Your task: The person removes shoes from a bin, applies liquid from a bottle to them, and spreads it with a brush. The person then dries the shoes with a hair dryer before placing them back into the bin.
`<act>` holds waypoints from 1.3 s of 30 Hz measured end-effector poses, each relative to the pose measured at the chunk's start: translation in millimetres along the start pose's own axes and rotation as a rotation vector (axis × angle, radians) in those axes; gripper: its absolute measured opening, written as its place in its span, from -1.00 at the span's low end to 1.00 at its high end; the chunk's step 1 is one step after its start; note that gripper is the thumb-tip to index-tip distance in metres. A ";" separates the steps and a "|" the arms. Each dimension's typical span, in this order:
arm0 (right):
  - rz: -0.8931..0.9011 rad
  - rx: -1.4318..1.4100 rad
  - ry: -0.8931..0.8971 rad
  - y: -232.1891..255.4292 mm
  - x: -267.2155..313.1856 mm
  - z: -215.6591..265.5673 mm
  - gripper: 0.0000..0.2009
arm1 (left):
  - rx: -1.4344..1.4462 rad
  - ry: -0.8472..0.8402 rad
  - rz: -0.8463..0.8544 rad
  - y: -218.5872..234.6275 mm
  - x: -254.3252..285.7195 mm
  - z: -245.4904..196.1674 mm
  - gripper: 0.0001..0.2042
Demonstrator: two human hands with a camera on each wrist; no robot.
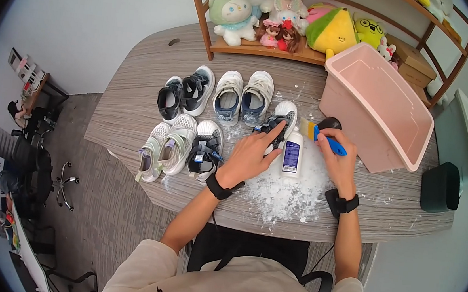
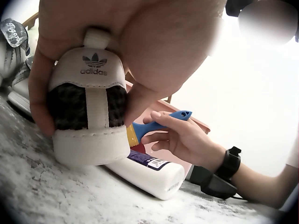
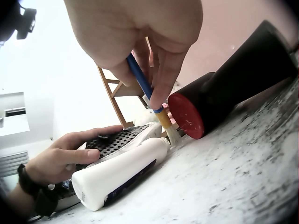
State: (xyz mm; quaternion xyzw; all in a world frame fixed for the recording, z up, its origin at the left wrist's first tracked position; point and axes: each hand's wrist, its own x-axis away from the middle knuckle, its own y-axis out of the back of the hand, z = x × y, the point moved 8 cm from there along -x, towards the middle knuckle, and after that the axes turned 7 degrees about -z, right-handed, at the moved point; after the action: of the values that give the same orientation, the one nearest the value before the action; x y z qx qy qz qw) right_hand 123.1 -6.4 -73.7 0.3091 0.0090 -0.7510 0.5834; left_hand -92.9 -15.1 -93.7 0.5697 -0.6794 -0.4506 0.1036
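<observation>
Covering the near table: loose white powder (image 1: pixel 276 203), thickest between the two forearms, on a grey wood-grain table (image 1: pixel 129 81).
Left hand: the person's left hand (image 1: pixel 251 154) is curled round the heel end of a shoe — thumb on one side, fingers on the other.
Right hand: the person's right hand (image 1: pixel 337 158) pinches a flat blue-handled brush (image 1: pixel 338 148) with a yellow band and pale bristles, the bristles angled down just beside the bottle's top end.
Bottle: a white plastic bottle (image 1: pixel 292 162) with a purple label lies on its side between the hands.
Held shoe: the black-and-white shoe (image 1: pixel 287 114) with a ribbed white toe and an adidas heel mark is just beyond the bottle, toe to the far side; whether its sole touches the table I cannot tell.
Dark cylinder: a black cylindrical object (image 1: pixel 330 123) with a round red end lies just right of the bristles.
Right edge: a dark green plastic bin (image 1: pixel 440 187).
Left shoes: a single black-and-white strap shoe (image 1: pixel 205 153), then a white mesh pair (image 1: pixel 179 145); farther, a dark pair (image 1: pixel 196 92) and a cream pair (image 1: pixel 257 94).
Far right: a pink plastic tub (image 1: pixel 344 98).
Far side: a wooden shelf (image 1: pixel 220 47) with plush toys (image 1: pixel 233 14).
</observation>
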 end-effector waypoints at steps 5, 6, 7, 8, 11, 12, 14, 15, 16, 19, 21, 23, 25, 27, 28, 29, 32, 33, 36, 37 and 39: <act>-0.065 -0.111 -0.041 3.6 0.9 1.8 -0.85 | 0.047 0.035 -0.014 7.2 -0.7 -2.2 -0.29; -0.083 -0.134 -0.030 4.8 0.9 2.8 -0.84 | 0.084 0.040 -0.034 8.4 -1.2 -1.2 -0.29; -0.103 -0.154 -0.018 6.5 1.2 3.8 -0.83 | 0.122 0.045 -0.053 11.1 -2.7 -3.1 -0.29; -0.104 -0.142 -0.025 6.1 1.7 5.4 -0.83 | 0.174 0.089 -0.059 14.2 -2.8 -4.5 -0.32; -0.088 -0.210 -0.023 5.9 2.3 10.7 -0.82 | 0.278 0.163 -0.055 16.9 -3.7 -8.2 -0.31; -0.047 -0.245 -0.043 3.1 2.5 8.1 -0.79 | 0.292 0.173 -0.046 15.3 -3.9 -6.1 -0.32; -0.008 -0.279 -0.063 0.7 2.8 8.5 -0.77 | 0.331 0.142 -0.083 15.4 -4.2 -6.0 -0.32; -0.009 -0.375 -0.108 0.7 3.0 9.0 -0.76 | 0.367 0.113 -0.120 17.8 -4.1 -7.2 -0.33; -0.010 -0.471 -0.152 0.4 2.8 8.6 -0.76 | 0.367 0.110 -0.120 17.9 -3.9 -7.0 -0.33; -0.036 -0.523 -0.170 1.7 2.5 5.4 -0.77 | 0.357 0.085 -0.142 19.8 -6.1 -8.4 -0.33; -0.041 -0.481 -0.147 3.8 3.7 7.9 -0.78 | 0.391 0.114 -0.134 17.5 -8.2 -7.9 -0.31; -0.042 -0.455 -0.100 2.7 -1.1 13.8 -0.80 | 0.366 0.082 -0.155 18.0 -16.5 -10.8 -0.32; -0.108 -0.441 -0.148 3.9 -6.6 7.8 -0.83 | 0.326 0.117 -0.131 26.9 -31.2 -18.2 -0.32; -0.100 -0.370 -0.139 12.0 -17.8 25.3 -0.83 | 0.305 -0.101 -0.282 32.4 -47.6 -24.9 -0.32; -0.120 -0.285 -0.146 14.3 -24.7 28.8 -0.83 | 0.295 -0.109 -0.287 32.3 -55.7 -25.9 -0.32; -0.120 -0.309 -0.070 14.1 -33.9 28.2 -0.80 | 0.283 -0.113 -0.286 31.1 -63.6 -25.0 -0.33; -0.088 -0.080 0.025 22.8 -60.2 58.2 -0.83 | 0.310 -0.003 -0.254 39.2 -83.7 -30.3 -0.35; -0.055 -0.063 0.031 23.5 -66.5 63.7 -0.82 | 0.304 0.011 -0.252 40.5 -88.6 -30.8 -0.35; 0.020 -0.052 0.061 21.1 -77.5 65.4 -0.83 | 0.272 0.006 -0.223 28.0 -95.6 -23.3 -0.36; 0.040 -0.018 0.060 18.4 -78.7 65.0 -0.83 | 0.223 -0.015 -0.237 25.6 -95.3 -22.7 -0.36; 0.067 0.015 0.036 15.6 -75.7 63.1 -0.83 | 0.262 0.029 -0.180 13.8 -94.8 -13.7 -0.35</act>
State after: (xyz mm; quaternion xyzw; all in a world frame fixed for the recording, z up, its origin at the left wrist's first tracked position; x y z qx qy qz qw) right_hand 117.9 30.9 18.7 0.3273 0.0034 -0.7253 0.6057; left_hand -62.1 59.5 -40.5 0.6433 -0.6771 -0.3573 -0.0023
